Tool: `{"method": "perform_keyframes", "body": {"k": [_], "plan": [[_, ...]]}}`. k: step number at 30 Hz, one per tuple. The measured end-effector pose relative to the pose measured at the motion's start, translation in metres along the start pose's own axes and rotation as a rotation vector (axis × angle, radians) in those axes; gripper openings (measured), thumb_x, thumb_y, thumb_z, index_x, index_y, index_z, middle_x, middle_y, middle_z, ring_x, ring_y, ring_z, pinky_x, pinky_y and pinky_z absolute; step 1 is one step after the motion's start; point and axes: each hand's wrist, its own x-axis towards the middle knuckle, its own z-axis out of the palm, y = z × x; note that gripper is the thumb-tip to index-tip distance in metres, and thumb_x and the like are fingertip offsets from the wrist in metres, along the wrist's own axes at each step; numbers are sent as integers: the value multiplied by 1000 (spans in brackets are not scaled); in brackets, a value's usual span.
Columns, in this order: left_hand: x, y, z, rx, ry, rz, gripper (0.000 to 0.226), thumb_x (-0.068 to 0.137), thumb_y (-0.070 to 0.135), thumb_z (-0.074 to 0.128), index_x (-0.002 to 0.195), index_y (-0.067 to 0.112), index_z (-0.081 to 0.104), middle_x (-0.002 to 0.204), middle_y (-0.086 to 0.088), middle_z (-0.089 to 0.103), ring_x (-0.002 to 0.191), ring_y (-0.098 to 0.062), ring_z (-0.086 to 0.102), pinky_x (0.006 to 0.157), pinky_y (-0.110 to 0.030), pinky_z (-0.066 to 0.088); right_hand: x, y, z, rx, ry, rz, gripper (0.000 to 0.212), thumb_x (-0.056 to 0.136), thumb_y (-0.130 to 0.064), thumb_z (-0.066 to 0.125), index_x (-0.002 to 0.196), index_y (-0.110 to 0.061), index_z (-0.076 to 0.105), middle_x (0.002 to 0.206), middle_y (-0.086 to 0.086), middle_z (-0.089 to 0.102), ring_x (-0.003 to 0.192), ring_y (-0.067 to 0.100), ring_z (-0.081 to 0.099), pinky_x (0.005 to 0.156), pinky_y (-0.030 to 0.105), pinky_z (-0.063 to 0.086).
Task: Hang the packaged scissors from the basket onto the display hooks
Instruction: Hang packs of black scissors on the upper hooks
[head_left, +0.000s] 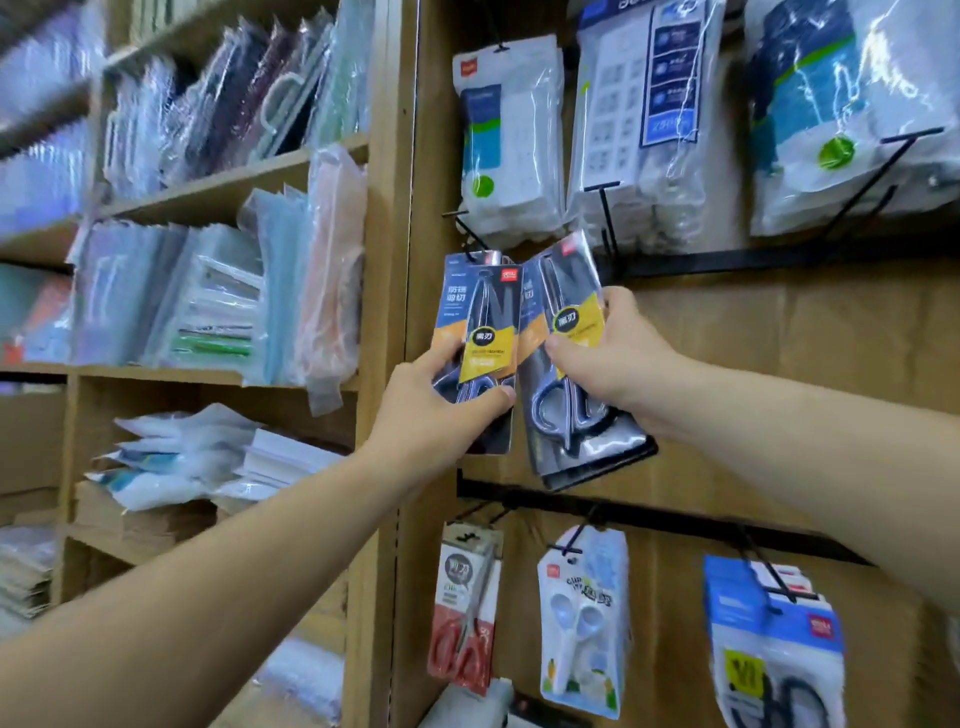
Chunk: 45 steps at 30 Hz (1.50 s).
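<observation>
Clutching upright scissors pack (479, 306) low in left grip (441, 413), tilted pack (563, 296) midway in right grip (615, 358)

Two packs of scissors are side by side at the centre of the view. Each is a dark blue card with a yellow band and a clear cover over grey-handled scissors, blades pointing up.

The left pack (467, 306) is nearly upright. Its top edge meets a black wire hook (470, 234) at its 12 o'clock; whether the hook passes through the card is unclear. The left hand (441, 410) grips its lower end.

The right pack (569, 296) touches it at 3 o'clock, its top tilted toward 1 o'clock, with the right hand (608, 358) curled round its middle. A second hook (609, 223) juts out at its 12 o'clock.
</observation>
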Motion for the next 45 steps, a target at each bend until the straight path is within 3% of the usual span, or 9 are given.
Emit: {"method": "perform_keyframes", "body": {"k": [10,17,24,28,32,35,38,41,45], "plan": [[101,-19,-17,202,96,-47,43,76,43,88,83,74,58,128,1,64,108,-12,70,99,-37,59,59,13,10,-103,30,-33,61,99,-29,68,146,-23,31,120,10,60,88,23,62,80,41,55],[130,-63,-14,338,13,-138,99,54,70,82,145,45,52,137,-2,56,110,-18,69,97,-41,61,59,49,5,-8,62,-76,50,98,-25,72,136,-23,40,110,4,64,89,22,61,72,34,49],[131,-94,-2,448,-4,-165,105,71,67,79,159,54,23,139,-3,51,111,-20,68,106,-44,55,51,56,5,72,66,-115,43,99,-20,72,128,-29,43,106,-6,67,87,10,64,72,23,51],[115,-85,12,608,76,-171,80,97,44,68,163,43,23,155,-9,24,142,-34,34,116,-43,37,48,52,8,138,72,-101,42,98,-18,73,126,-29,44,101,-8,67,82,6,64,69,17,51],[78,-60,29,277,33,6,65,102,43,63,161,33,37,144,5,45,123,-11,56,98,-25,49,45,49,16,201,86,-60,50,97,-19,75,135,-26,43,99,-11,66,86,6,66,79,24,55],[44,-34,43,147,-211,29,63,99,44,68,153,54,36,129,46,48,114,16,57,101,-12,47,41,45,27,280,82,-4,49,96,-16,75,132,-28,44,101,-10,66,93,10,69,83,29,58],[28,-18,45,40,-316,4,59,98,33,73,123,68,33,96,66,48,100,39,46,82,7,39,37,41,34,339,51,58,50,96,-15,75,132,-32,44,105,-8,68,96,14,71,86,37,61],[30,-18,41,-54,-320,-39,55,93,36,78,128,59,42,98,64,51,98,39,47,81,6,41,35,38,36,380,29,110,50,97,-19,75,134,-32,43,107,-6,68,92,15,72,71,32,61],[31,-25,36,-63,-279,-58,92,74,57,90,153,42,46,138,28,62,125,6,60,103,-21,53,32,36,35,395,-16,162,34,106,-34,61,134,-31,43,104,-4,64,77,10,67,43,17,49]]}}
